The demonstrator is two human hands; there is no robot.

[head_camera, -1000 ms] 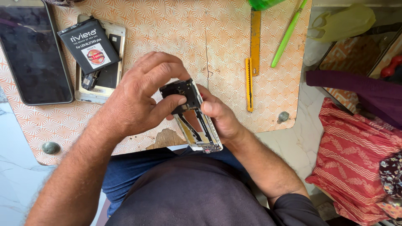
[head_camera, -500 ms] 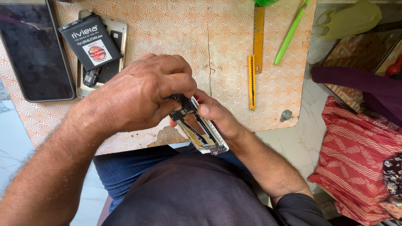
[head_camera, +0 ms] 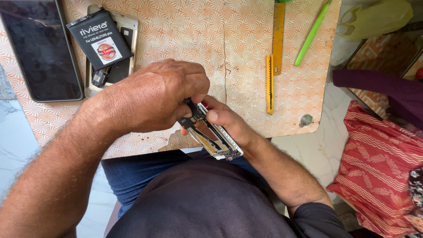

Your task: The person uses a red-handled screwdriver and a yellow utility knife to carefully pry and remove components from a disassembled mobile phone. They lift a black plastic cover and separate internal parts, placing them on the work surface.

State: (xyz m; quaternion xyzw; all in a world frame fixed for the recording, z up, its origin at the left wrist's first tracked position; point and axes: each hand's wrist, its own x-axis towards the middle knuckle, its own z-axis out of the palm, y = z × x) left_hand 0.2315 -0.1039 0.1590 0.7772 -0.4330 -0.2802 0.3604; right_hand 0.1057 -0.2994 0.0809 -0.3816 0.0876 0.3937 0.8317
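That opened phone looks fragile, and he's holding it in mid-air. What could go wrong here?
1. The opened phone hangs past the table edge, over the lap; if the right hand slips, it may fall.
2. The left hand pinches a small black part at its top end; too much force might tear it.
3. The yellow utility knife lies close beside the right hand, so a careless reach could meet it.
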